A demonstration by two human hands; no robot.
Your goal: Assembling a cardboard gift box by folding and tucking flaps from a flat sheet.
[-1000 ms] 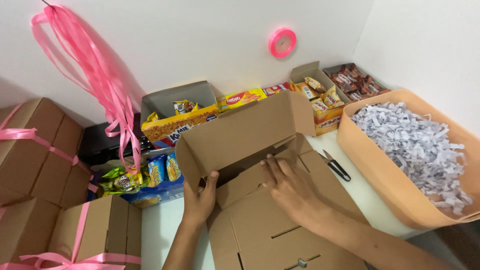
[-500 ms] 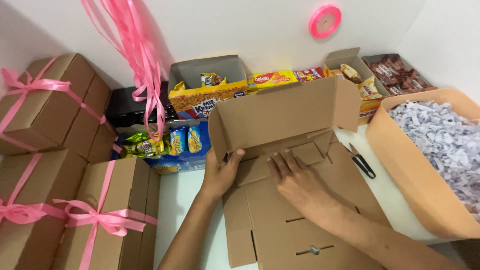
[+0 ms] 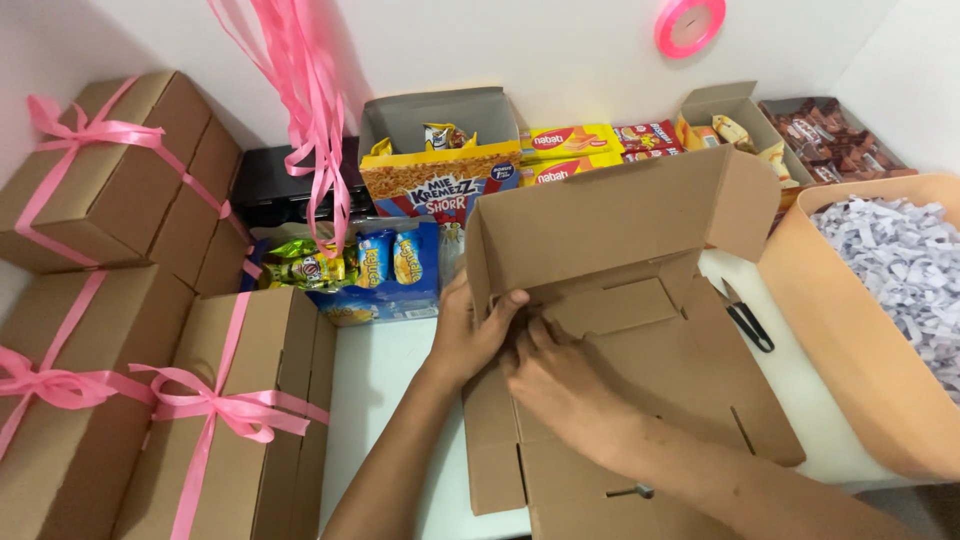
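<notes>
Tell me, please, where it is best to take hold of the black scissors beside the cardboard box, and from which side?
Probably by the black handles, the end nearer the person, coming from above: the scissors lie flat on the white table, in the narrow gap between the cardboard box and the orange tub.

The flat brown cardboard box point(image 3: 640, 400) lies open under my hands, plain and unprinted, with cut slots and flaps showing. Its far wall stands upright just beyond my fingers, its right end flap angled outward. An inner flap is folded down flat ahead of my right hand. The left side panel lies flat below my left hand, and the near panels stretch back under my right forearm.
</notes>
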